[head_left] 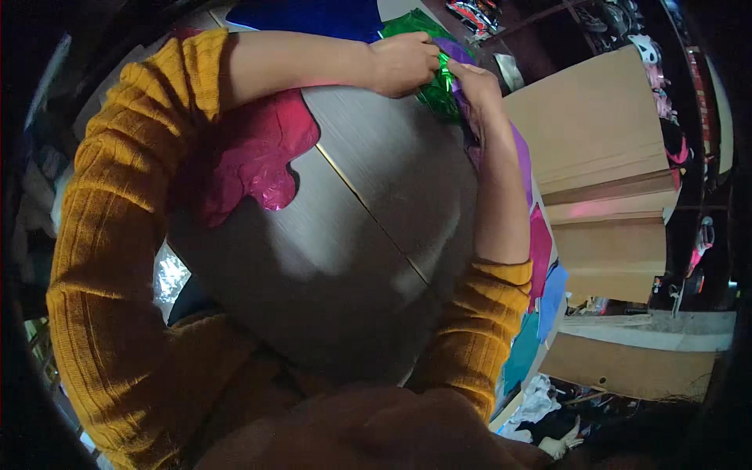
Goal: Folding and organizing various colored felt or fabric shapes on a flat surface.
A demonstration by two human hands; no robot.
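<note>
Both hands on green foil, far edge of counter

Green foil [438, 99] sits at the far side of the grey counter [392, 149], bunched between the two hands. Left hand [403, 64]: grip narrow, fingers curled, holding foil. Right hand [476, 84]: grip narrow, thumb and fingertips pinching foil just beside the left. Both arms in mustard sleeves [106, 235], reaching around the counter.

Purple sheet [523, 160] by the right forearm, partly behind it. Blue sheet [313, 17] beyond the left forearm. Shiny pink piece [270, 149], wavy outline, lies on the counter near the left sleeve. Thin pale seam [341, 174] runs diagonally across the surface. Magenta, light blue [553, 294] and teal [522, 352] pieces down the right edge. Brown cardboard [603, 117] further right.
</note>
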